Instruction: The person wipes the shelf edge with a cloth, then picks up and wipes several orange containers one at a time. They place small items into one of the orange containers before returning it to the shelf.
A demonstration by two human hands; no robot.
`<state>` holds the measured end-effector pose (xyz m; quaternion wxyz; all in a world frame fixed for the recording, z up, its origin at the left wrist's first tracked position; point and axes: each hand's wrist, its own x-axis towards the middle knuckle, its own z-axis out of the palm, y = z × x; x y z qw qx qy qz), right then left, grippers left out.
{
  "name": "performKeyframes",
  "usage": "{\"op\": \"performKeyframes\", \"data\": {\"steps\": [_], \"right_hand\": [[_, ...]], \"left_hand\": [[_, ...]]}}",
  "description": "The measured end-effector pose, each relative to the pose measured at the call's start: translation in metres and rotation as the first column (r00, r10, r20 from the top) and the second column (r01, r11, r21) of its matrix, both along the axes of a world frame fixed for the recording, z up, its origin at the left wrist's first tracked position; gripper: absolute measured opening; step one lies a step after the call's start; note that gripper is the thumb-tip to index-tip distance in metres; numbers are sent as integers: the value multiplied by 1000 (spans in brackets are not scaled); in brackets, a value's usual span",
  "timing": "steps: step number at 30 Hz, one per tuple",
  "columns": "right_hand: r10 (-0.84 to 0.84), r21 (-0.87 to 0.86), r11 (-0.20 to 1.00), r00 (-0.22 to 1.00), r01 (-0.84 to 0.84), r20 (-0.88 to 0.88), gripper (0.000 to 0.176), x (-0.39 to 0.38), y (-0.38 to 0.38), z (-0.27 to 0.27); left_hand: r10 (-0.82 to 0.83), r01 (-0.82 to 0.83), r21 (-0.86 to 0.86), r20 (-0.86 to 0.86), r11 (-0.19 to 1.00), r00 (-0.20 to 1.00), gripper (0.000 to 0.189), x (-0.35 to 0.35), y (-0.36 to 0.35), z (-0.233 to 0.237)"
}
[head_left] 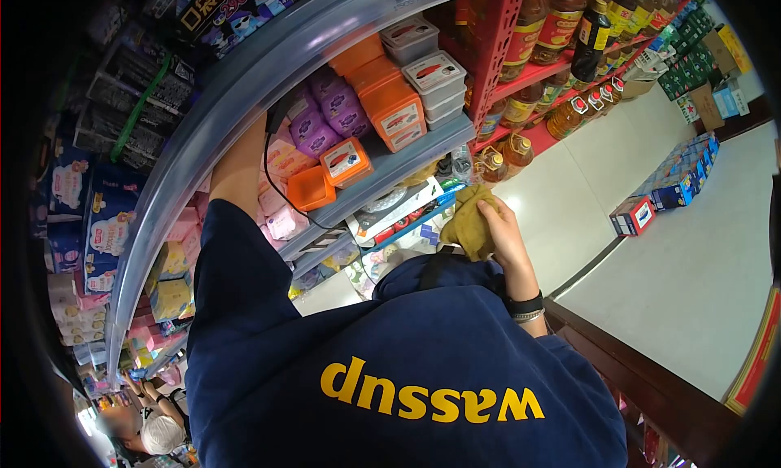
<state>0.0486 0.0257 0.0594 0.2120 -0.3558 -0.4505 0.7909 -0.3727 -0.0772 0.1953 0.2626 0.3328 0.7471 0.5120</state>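
An olive-green cloth [468, 222] hangs bunched beside the lower shelf, with my right hand [502, 230] closed on its right side. A dark band and a metal bracelet circle my right wrist. My left forearm [240, 171] reaches up behind the curved grey shelf edge [236, 94], which hides my left hand. Right of that forearm are a black cable [272, 179], purple packs [317, 126], an orange box [346, 160] and an open orange container [310, 190].
Clear containers with white lids [435, 71] stand beside stacked orange boxes [390, 106]. Oil bottles [561, 24] fill red shelves at the upper right. Blue cartons [675, 171] sit on the right. Another person [159, 431] is at the lower left.
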Motion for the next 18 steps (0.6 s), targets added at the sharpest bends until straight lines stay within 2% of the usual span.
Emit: {"op": "performKeyframes", "data": {"steps": [5, 7, 8, 10, 11, 13, 14, 16, 17, 18], "right_hand": [[18, -5, 1000, 1000, -18, -25, 29, -4, 2, 2], [16, -176, 984, 991, -39, -130, 37, -5, 4, 6], [19, -177, 983, 991, -43, -131, 37, -6, 6, 5], [-97, -380, 925, 967, 1, -234, 41, -8, 10, 3], [-95, -383, 924, 968, -1, -232, 41, -10, 11, 6], [-203, -495, 867, 861, -63, -466, 44, -16, 15, 15], [-201, -500, 863, 863, -67, -464, 44, -19, 16, 20], [-161, -466, 875, 834, -126, -528, 47, -29, 18, 28], [-140, -448, 881, 818, -155, -559, 49, -35, 19, 29], [-83, -392, 906, 842, -159, -532, 53, -40, 18, 26]], "left_hand": [[-16, 12, -48, -84, 999, 996, 64, 17, 2, 9], [-30, 21, -73, -127, 997, 991, 64, 26, 3, 12], [-36, 24, -85, -151, 996, 988, 63, 32, 3, 14], [-50, 28, -115, -196, 993, 979, 63, 44, 4, 16], [-55, 28, -125, -220, 992, 974, 63, 52, 5, 18], [-71, 28, -158, -269, 987, 960, 62, 68, 5, 20], [-67, 23, -164, -267, 986, 961, 62, 75, 0, 21], [-187, -28, -381, -514, 924, 837, 32, 97, -11, 21], [-181, -34, -384, -511, 923, 840, 32, 108, -18, 16], [-191, 96, -180, -644, 979, 741, 25, 118, -25, 9]]}}
